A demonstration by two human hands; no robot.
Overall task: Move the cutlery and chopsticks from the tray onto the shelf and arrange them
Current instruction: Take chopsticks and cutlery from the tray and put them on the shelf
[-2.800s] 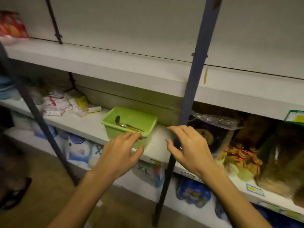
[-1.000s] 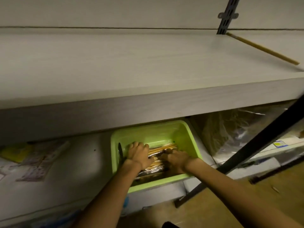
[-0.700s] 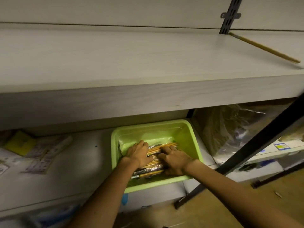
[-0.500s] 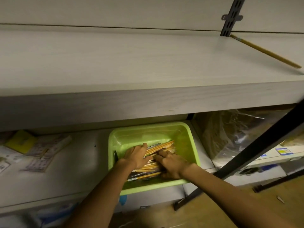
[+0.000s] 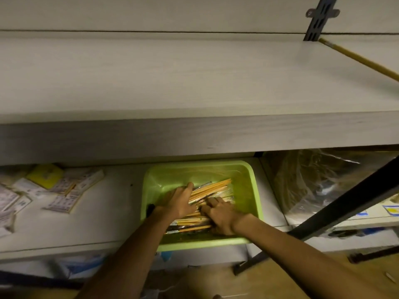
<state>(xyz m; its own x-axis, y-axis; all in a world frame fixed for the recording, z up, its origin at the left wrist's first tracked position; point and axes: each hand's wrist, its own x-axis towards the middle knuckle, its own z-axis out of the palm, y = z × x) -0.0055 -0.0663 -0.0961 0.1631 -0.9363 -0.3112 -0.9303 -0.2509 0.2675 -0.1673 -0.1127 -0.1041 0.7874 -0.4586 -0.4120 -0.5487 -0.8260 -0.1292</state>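
Both my hands are down in the green tray (image 5: 254,190) on the lower shelf (image 5: 103,212), gathering wrapped chopsticks (image 5: 212,187). My L hand (image 5: 180,201) lies over the left side of the bundle, fingers bent onto the sticks; my R hand (image 5: 220,214) curls round the near ends from the right, knuckles up. Versus a sec ago the bundle has fanned out, its far tips now pointing toward the tray's back-right corner, and my hands have closed in on it from both sides; approx 3 s ago they were only reaching for the tray. Looks to me like the grab is nearly set, lift not yet begun. A dark utensil handle (image 5: 150,209) shows by the tray's left wall; can't tell which kind. The upper shelf (image 5: 172,83), where I judge the lot goes, carries one loose chopstick (image 5: 356,58) at far right. Paper packets (image 5: 60,190) are scattered w/ no order left of the tray; a clear plastic bag (image 5: 323,182) sits to its right.
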